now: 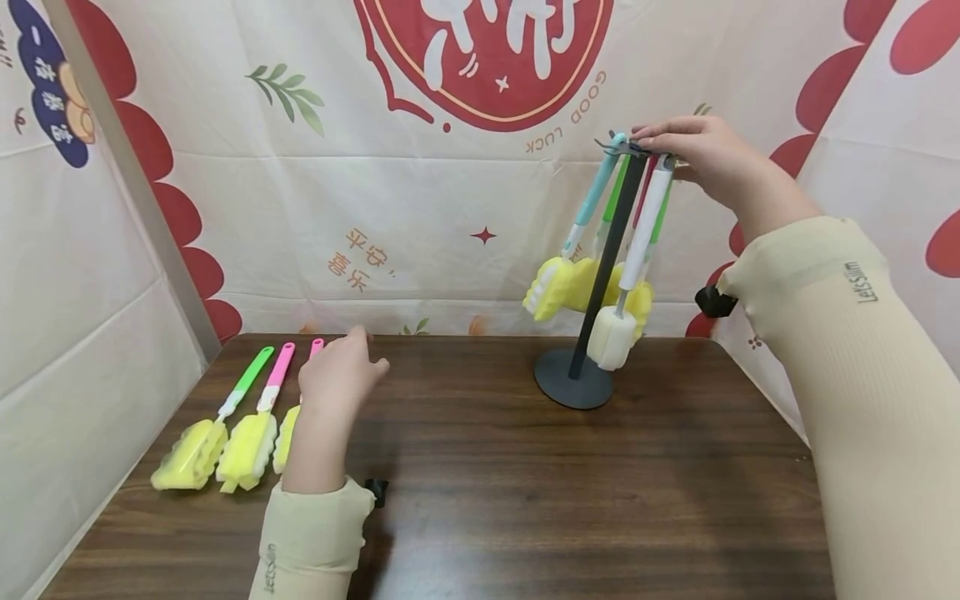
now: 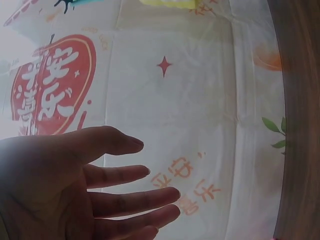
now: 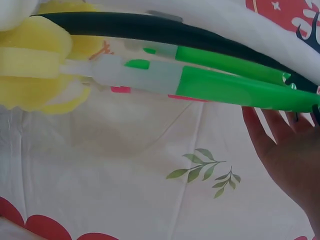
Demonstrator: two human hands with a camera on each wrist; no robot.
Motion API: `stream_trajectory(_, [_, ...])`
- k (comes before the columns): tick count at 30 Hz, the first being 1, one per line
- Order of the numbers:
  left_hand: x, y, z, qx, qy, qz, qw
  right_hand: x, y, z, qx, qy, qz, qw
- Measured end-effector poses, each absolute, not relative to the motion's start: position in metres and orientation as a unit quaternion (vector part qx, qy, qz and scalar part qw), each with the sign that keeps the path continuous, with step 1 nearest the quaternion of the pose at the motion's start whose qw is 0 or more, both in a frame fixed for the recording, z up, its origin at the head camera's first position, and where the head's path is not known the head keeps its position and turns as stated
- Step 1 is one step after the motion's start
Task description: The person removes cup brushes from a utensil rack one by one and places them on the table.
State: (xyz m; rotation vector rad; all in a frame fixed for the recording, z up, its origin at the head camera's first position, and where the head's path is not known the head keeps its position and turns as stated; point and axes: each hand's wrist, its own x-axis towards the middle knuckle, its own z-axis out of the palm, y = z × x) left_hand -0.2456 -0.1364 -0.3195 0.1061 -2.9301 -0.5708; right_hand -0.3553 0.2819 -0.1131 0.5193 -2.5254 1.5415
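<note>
A black stand with a round base holds several hanging sponge bottle brushes. Among them are a light-blue-handled brush, a white-handled brush with a white sponge, and green-handled brushes with yellow sponges. My right hand is at the stand's hooked top, its fingers extended over the hooks beside the handle ends. To the left, my left hand hovers with thumb and relaxed fingers apart, nothing between them in the left wrist view. It partly covers a pink-handled brush on the table.
A green-handled brush and another pink-handled brush lie side by side at the left of the brown wooden table. A white printed cloth hangs directly behind the table and along both sides.
</note>
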Motion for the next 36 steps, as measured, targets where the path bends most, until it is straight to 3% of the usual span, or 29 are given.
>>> stream_trajectory(10, [-0.253,-0.108,-0.320,-0.019,-0.980,-0.158,0.118,-0.357,0.282,-0.105,0.160,-0.806,0.570,0.000])
stream_trajectory(25, [-0.257,-0.060,-0.315,-0.093,-0.977,-0.128,0.144,-0.351,0.272,-0.098,0.104,-0.802,0.587,0.008])
stream_trajectory(36, [-0.261,-0.044,-0.319,-0.130,-0.968,-0.134,0.167,-0.343,0.269,-0.102,0.077,-0.816,0.571,0.055])
